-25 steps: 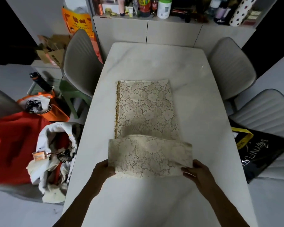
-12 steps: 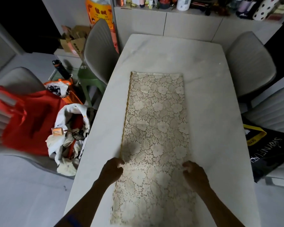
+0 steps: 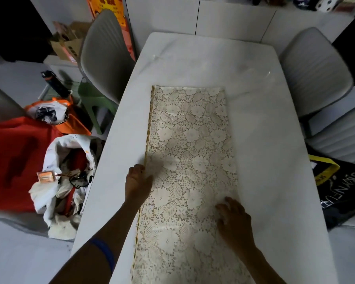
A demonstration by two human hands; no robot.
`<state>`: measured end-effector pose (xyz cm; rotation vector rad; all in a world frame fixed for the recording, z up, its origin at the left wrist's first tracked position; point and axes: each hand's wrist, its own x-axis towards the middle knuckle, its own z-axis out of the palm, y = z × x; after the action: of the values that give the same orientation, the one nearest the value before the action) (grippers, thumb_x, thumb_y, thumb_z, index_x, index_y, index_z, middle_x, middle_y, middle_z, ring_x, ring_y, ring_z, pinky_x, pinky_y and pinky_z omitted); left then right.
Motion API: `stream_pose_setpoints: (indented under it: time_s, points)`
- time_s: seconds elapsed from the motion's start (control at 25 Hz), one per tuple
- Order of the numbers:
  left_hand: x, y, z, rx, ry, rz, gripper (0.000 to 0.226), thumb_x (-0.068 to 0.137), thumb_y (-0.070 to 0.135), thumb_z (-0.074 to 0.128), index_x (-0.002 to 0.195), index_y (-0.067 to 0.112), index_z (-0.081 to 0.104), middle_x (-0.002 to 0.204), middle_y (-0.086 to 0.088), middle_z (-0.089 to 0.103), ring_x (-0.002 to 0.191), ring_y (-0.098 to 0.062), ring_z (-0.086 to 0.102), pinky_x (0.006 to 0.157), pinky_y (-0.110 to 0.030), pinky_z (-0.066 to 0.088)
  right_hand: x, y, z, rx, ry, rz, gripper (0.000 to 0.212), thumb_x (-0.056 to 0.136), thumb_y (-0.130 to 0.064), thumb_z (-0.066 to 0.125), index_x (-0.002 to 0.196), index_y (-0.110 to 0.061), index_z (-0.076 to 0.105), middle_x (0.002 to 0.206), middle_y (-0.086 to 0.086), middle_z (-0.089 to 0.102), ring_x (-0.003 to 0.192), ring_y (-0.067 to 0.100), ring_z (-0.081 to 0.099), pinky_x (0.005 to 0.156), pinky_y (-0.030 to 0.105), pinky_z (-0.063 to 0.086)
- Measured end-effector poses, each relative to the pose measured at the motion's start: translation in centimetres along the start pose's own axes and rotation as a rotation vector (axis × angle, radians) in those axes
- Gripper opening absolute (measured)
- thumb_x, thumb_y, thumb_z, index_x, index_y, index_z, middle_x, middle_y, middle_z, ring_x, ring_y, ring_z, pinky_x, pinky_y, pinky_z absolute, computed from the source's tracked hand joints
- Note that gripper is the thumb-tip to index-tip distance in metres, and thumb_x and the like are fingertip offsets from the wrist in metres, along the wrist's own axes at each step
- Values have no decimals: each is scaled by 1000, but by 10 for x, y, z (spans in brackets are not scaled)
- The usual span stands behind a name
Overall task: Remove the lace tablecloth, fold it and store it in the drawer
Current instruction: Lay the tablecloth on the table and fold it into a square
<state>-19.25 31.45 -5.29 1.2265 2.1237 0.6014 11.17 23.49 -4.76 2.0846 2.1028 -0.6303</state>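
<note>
The tablecloth (image 3: 190, 160) lies flat as a long folded strip down the centre of the table (image 3: 275, 160), running from mid-frame to the bottom edge. My left hand (image 3: 138, 182) rests on its left, gold-trimmed edge at centre frame, fingers curled; I cannot tell if it pinches the hem. My right hand (image 3: 234, 220) lies palm-down near the strip's right edge, lower right, fingers loosely spread. Chairs (image 3: 103, 56) flank the table.

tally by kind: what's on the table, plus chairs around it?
lace tablecloth: 1, a long folded strip on the white table
hands on it: 2, left hand and right hand
grey chairs: 3 ()
green stool: 1
Total: 7
</note>
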Motion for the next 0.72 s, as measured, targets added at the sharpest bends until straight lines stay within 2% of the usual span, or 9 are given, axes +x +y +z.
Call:
stream_pose_setpoints:
  time_s: [0.12, 0.32, 0.48, 0.56, 0.64, 0.72]
  points:
    - [24, 13, 3, 31, -8, 70, 37, 86, 18, 67, 121, 9, 59, 118, -14, 56, 107, -31, 57, 88, -43, 53, 13, -6, 0, 5, 47, -12, 42, 89, -25, 56, 131, -26, 53, 155, 3, 33, 143, 27, 28, 108, 45, 37]
    - [52, 27, 5, 212, -31, 110, 45, 88, 19, 58, 130, 5, 51, 121, -19, 50, 113, -38, 48, 89, -45, 49, 36, -25, -5, 58, 78, 84, 35, 88, -24, 56, 122, -21, 57, 151, 3, 38, 137, 28, 34, 103, 45, 40]
    - [66, 32, 3, 166, -29, 21, 31, 88, 19, 55, 115, 7, 62, 113, -16, 57, 105, -33, 56, 79, -36, 50, 34, -29, 0, 60, 105, 115, 38, 86, -26, 59, 123, -20, 56, 150, 5, 41, 136, 30, 36, 101, 46, 39]
    - [72, 35, 3, 75, -23, -74, 19, 85, 23, 61, 97, 9, 68, 99, -12, 66, 91, -29, 63, 68, -30, 48, 33, -29, 1, 63, 115, 118, 38, 84, -26, 61, 121, -21, 57, 149, 4, 43, 134, 30, 38, 100, 46, 40]
    - [75, 38, 4, -79, 3, -227, 11, 80, 25, 68, 79, 14, 65, 79, -6, 68, 78, -27, 67, 61, -28, 50, 35, -30, -1, 83, 123, 133, 36, 83, -24, 62, 118, -21, 59, 147, 4, 45, 133, 30, 39, 99, 46, 39]
    - [75, 39, 5, -142, 50, -300, 11, 78, 24, 70, 80, 16, 63, 73, 0, 63, 75, -25, 64, 54, -23, 44, 37, -30, -3, 108, 120, 141, 32, 82, -22, 63, 114, -21, 61, 145, 3, 46, 131, 29, 40, 98, 45, 40]
